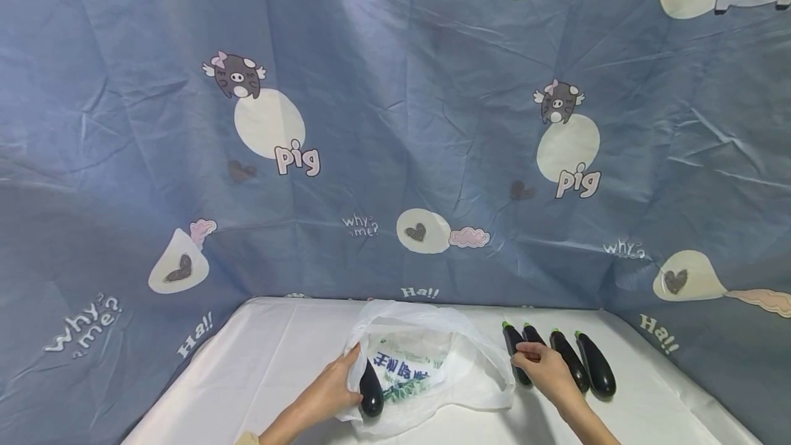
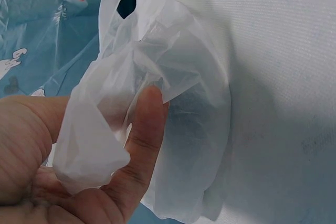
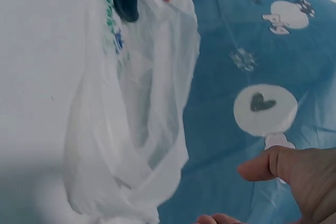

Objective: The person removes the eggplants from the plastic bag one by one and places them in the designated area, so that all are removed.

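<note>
A white plastic bag (image 1: 426,369) with green and blue print lies open in the middle of the white table (image 1: 272,362). My left hand (image 1: 347,376) pinches its left rim; in the left wrist view the thin film (image 2: 178,103) runs between thumb (image 2: 147,129) and palm. One dark eggplant (image 1: 371,393) lies inside the bag by that hand. My right hand (image 1: 524,357) reaches over a row of several eggplants (image 1: 596,362), fingertips on the leftmost one (image 1: 514,345). In the right wrist view its thumb (image 3: 262,169) is stretched out with nothing inside the hand.
A blue cartoon-pig cloth (image 1: 395,156) hangs as a backdrop behind and beside the table. The table's front edge lies close to my forearms. The eggplant row fills the right rear part of the table.
</note>
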`<state>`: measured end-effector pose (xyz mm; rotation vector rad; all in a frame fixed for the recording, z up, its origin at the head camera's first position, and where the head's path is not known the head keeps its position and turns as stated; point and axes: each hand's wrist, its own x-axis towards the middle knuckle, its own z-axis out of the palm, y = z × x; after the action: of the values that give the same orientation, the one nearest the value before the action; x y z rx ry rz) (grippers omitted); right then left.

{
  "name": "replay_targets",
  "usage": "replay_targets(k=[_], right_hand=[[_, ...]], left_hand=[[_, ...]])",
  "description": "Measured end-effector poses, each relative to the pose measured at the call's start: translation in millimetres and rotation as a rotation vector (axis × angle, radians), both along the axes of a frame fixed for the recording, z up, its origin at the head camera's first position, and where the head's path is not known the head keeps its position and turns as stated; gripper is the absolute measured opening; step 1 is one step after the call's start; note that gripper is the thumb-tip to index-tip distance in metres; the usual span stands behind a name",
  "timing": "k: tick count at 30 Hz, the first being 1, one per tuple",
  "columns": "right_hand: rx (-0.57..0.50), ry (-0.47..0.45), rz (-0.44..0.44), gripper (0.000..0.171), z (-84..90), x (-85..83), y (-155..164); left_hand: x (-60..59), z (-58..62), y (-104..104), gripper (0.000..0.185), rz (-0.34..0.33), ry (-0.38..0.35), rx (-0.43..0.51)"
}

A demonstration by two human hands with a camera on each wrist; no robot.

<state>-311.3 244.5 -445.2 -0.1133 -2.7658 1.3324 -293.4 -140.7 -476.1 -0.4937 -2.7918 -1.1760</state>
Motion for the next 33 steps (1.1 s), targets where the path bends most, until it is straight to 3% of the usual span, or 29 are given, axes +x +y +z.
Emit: replay_targets(k=[23, 33], right_hand=[[0.032, 0.048, 0.039, 0.037, -26.7, 2.7, -45], [0.033, 0.099, 0.112, 0.035, -29.4, 4.6, -74]], left_hand=[[0.3, 0.4, 0, 0.093, 0.004, 0.021, -0.005], [0.5, 1.9, 0, 0.093, 0.006, 0.011, 0.003]])
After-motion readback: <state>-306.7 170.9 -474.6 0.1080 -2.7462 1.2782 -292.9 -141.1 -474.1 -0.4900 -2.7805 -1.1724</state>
